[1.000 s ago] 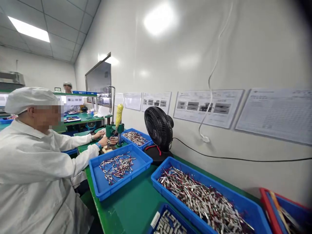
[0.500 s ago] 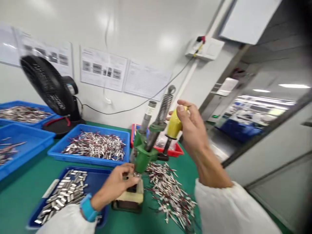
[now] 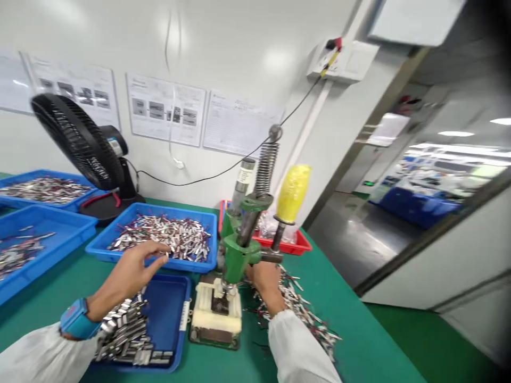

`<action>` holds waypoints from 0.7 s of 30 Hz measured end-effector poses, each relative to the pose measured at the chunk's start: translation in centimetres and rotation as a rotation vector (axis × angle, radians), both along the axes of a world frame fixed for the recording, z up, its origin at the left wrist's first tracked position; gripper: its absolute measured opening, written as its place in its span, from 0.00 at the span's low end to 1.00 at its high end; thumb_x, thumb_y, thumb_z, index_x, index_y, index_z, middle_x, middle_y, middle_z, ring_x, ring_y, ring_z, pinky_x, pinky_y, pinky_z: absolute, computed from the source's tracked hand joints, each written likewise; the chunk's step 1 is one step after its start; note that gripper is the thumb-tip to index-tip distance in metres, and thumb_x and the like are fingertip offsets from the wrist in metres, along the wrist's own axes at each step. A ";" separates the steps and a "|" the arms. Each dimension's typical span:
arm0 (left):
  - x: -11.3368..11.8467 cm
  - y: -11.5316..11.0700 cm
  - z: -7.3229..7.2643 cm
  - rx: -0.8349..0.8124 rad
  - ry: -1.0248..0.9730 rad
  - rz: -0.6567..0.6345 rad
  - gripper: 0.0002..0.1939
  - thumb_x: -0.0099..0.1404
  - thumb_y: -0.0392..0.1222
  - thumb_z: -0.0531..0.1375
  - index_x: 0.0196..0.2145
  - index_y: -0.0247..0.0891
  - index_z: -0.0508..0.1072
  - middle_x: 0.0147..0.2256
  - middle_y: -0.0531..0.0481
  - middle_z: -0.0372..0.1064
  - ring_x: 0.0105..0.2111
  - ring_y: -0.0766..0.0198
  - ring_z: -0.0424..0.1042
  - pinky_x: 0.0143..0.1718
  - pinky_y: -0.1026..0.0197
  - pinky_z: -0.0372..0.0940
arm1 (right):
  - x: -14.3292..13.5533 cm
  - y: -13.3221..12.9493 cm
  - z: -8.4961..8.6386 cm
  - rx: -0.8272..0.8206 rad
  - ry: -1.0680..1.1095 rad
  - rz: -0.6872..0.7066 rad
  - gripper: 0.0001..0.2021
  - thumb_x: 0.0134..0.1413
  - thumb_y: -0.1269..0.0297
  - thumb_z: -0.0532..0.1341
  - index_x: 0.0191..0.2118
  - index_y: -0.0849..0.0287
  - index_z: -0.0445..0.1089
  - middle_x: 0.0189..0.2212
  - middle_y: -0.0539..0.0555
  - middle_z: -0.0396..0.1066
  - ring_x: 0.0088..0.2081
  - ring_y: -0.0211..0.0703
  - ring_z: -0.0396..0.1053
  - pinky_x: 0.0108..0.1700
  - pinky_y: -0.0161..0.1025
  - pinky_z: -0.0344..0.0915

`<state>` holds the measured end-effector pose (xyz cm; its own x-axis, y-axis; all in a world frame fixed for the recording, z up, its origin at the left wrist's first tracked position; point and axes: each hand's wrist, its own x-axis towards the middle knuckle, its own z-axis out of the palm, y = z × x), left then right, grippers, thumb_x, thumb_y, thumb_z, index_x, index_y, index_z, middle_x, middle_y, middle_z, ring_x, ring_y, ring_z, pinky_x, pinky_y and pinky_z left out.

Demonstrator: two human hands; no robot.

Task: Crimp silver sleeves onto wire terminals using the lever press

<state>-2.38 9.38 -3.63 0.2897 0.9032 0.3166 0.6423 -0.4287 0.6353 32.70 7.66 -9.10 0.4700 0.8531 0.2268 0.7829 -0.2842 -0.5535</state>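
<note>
My left hand [image 3: 133, 270] hovers over the near edge of the blue tray of wired metal parts [image 3: 149, 260]. Its thumb and forefinger are pinched close, with a tiny shiny bit at the tips too small to name. Below it, a darker blue tray [image 3: 167, 303] holds silver metal pieces [image 3: 130, 330]. A green hand press [image 3: 235, 258] with a yellow handle [image 3: 294, 194] and a cream base [image 3: 215, 319] stands in the middle. My right hand [image 3: 265, 279] reaches behind the press to the loose heap of wired parts [image 3: 299, 306]; its fingers are hidden.
A black fan [image 3: 77, 141] stands at the back left, by blue trays of parts [image 3: 43, 223]. Behind the press sits a red bin [image 3: 293, 247] with plastic bags. A black cable [image 3: 207, 178] runs along the wall to a socket box [image 3: 343, 61].
My right hand has let go of the yellow handle and gone down to the heap. The handle stands more upright. My left hand has moved left from the press base to above the trays.
</note>
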 end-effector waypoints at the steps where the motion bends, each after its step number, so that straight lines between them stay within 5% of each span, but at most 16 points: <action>1: -0.7 -0.7 0.3 -0.050 0.055 -0.018 0.23 0.66 0.59 0.57 0.45 0.41 0.81 0.46 0.44 0.80 0.46 0.48 0.77 0.47 0.53 0.71 | -0.5 0.2 -0.3 0.003 0.003 0.016 0.03 0.48 0.69 0.65 0.28 0.61 0.76 0.37 0.66 0.77 0.49 0.59 0.71 0.52 0.49 0.60; 7: -2.9 -4.4 0.4 -0.268 0.399 -0.104 0.15 0.65 0.48 0.60 0.45 0.43 0.82 0.47 0.45 0.79 0.47 0.47 0.76 0.48 0.51 0.68 | -1.4 -0.4 -0.9 0.141 0.077 0.171 0.07 0.44 0.67 0.62 0.20 0.59 0.68 0.27 0.61 0.75 0.39 0.54 0.72 0.47 0.45 0.61; 11: -1.9 -4.9 -1.2 -0.240 0.500 -0.145 0.13 0.66 0.39 0.58 0.42 0.41 0.82 0.45 0.43 0.80 0.46 0.46 0.77 0.49 0.48 0.67 | -1.7 -2.7 -0.5 0.320 0.184 0.127 0.15 0.52 0.53 0.59 0.32 0.61 0.74 0.31 0.61 0.76 0.32 0.50 0.71 0.41 0.43 0.65; 15: -0.1 -4.3 -2.9 -0.188 0.481 -0.171 0.17 0.69 0.35 0.51 0.41 0.38 0.82 0.43 0.41 0.80 0.44 0.47 0.78 0.48 0.49 0.68 | -2.3 -5.7 -0.1 0.499 0.364 0.075 0.25 0.59 0.42 0.56 0.42 0.63 0.73 0.38 0.61 0.78 0.38 0.48 0.75 0.44 0.43 0.70; 21: 1.7 -3.5 -4.6 -0.114 0.279 -0.157 0.17 0.72 0.38 0.51 0.46 0.37 0.79 0.44 0.41 0.79 0.45 0.51 0.78 0.48 0.53 0.68 | -5.7 -10.8 -0.7 0.536 0.796 -0.006 0.30 0.50 0.42 0.68 0.49 0.63 0.76 0.43 0.63 0.79 0.40 0.50 0.78 0.43 0.43 0.75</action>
<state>-0.63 5.87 -8.21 0.4894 0.8658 0.1048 0.7298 -0.4724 0.4942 27.05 -3.16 -9.80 0.6583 0.7260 0.1987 0.1211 0.1585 -0.9799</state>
